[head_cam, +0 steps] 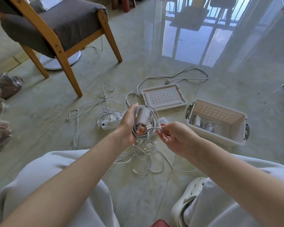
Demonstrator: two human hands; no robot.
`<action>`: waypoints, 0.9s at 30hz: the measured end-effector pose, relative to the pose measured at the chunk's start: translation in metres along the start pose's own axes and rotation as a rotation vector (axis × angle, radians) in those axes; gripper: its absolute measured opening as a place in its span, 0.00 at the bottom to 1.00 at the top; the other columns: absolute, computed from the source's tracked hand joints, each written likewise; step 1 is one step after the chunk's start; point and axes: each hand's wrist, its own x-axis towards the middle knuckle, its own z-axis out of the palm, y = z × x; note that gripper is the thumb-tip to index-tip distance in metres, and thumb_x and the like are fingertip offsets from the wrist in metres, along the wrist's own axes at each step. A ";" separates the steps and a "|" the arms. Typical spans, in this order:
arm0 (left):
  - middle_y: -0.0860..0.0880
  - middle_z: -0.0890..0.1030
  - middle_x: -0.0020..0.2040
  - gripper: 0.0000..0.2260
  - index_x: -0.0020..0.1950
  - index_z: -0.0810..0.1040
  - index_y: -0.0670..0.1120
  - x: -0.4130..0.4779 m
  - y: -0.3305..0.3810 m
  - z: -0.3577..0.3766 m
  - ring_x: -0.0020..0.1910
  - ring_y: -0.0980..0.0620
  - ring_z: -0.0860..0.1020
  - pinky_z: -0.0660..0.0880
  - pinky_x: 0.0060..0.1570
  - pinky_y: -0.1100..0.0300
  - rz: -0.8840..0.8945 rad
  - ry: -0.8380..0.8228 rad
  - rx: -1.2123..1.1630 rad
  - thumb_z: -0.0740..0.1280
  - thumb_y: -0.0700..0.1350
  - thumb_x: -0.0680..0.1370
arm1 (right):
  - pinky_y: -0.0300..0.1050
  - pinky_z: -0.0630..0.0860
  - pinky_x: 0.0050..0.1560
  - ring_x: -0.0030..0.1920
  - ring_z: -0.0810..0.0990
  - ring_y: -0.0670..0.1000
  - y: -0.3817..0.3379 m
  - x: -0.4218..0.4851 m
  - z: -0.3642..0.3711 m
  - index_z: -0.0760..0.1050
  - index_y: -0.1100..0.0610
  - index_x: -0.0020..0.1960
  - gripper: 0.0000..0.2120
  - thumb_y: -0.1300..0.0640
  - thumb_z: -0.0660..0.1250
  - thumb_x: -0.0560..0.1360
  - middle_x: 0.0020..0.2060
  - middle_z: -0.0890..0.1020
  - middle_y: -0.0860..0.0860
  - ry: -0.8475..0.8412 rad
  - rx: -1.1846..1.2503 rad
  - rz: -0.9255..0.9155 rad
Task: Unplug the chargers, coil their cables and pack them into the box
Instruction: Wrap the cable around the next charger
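The white charger (143,115) sits upright in the left hand (129,124), held above the floor in front of the person's knees. The fingers are curled round it, with the thumb pressing near its lower end. Its cable (155,113) runs in several loops around the charger and the hand. The right hand (176,136), palm up just to the right, pinches the free end of that cable between thumb and fingertips. From the coil, a few strands hang down into a tangle of loose cables (144,153) lying on the tiled floor (138,194) below both hands.

To the right of the hands stands the open box (234,126), pale plastic with dark latches at its ends. Inside it, at the left end, lie another charger (197,120) and some bundled cable. Its lid (164,97) lies flat on the floor just behind and to the left of the box, underside up.

Behind the left hand a power strip (108,123) rests on the floor with white adapters in it and thin cables spreading away to the left. A thicker cord loops behind the lid and ends in a plug (167,81) lying loose.

Farther back on the left is a wooden chair (56,30) with a grey cushion. Clear bags (5,86) lie along the left edge. A pale clog (185,200) shows at the lower right.
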 end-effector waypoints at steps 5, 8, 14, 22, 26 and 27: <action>0.45 0.70 0.31 0.23 0.38 0.74 0.40 0.002 -0.006 0.000 0.15 0.55 0.65 0.58 0.15 0.71 -0.002 -0.006 0.067 0.55 0.57 0.79 | 0.40 0.71 0.54 0.52 0.77 0.53 -0.004 0.002 -0.001 0.67 0.67 0.64 0.18 0.77 0.51 0.76 0.49 0.75 0.60 -0.005 0.027 -0.024; 0.45 0.70 0.30 0.23 0.37 0.73 0.39 0.001 -0.005 0.002 0.15 0.55 0.65 0.57 0.15 0.71 -0.018 -0.041 0.075 0.56 0.58 0.79 | 0.39 0.72 0.45 0.41 0.76 0.47 -0.005 0.002 -0.003 0.69 0.62 0.61 0.19 0.76 0.51 0.76 0.41 0.77 0.54 -0.061 -0.009 -0.006; 0.44 0.71 0.31 0.23 0.38 0.73 0.39 0.002 -0.003 0.000 0.16 0.55 0.65 0.58 0.15 0.71 -0.024 -0.030 0.042 0.56 0.57 0.79 | 0.37 0.75 0.41 0.40 0.76 0.47 -0.005 0.001 -0.002 0.73 0.62 0.56 0.10 0.65 0.53 0.81 0.43 0.79 0.54 -0.126 -0.324 -0.226; 0.45 0.69 0.31 0.19 0.38 0.72 0.42 0.000 -0.008 0.006 0.14 0.55 0.67 0.61 0.15 0.73 -0.053 -0.026 0.040 0.55 0.55 0.80 | 0.50 0.73 0.57 0.55 0.74 0.52 0.009 0.011 -0.009 0.73 0.56 0.59 0.11 0.56 0.63 0.77 0.55 0.71 0.52 0.028 -1.125 -0.962; 0.47 0.70 0.24 0.22 0.34 0.70 0.43 0.001 -0.012 0.005 0.14 0.54 0.66 0.61 0.16 0.73 -0.064 -0.046 0.083 0.55 0.55 0.81 | 0.42 0.72 0.52 0.50 0.76 0.52 0.005 0.008 -0.010 0.78 0.59 0.51 0.06 0.60 0.67 0.75 0.50 0.76 0.51 0.044 -1.170 -1.176; 0.47 0.70 0.24 0.22 0.33 0.70 0.43 0.002 -0.012 0.004 0.15 0.54 0.65 0.59 0.16 0.72 -0.063 -0.052 0.104 0.55 0.57 0.80 | 0.42 0.73 0.51 0.49 0.77 0.52 0.005 0.007 -0.010 0.79 0.59 0.49 0.05 0.62 0.67 0.74 0.48 0.78 0.52 0.035 -1.160 -1.205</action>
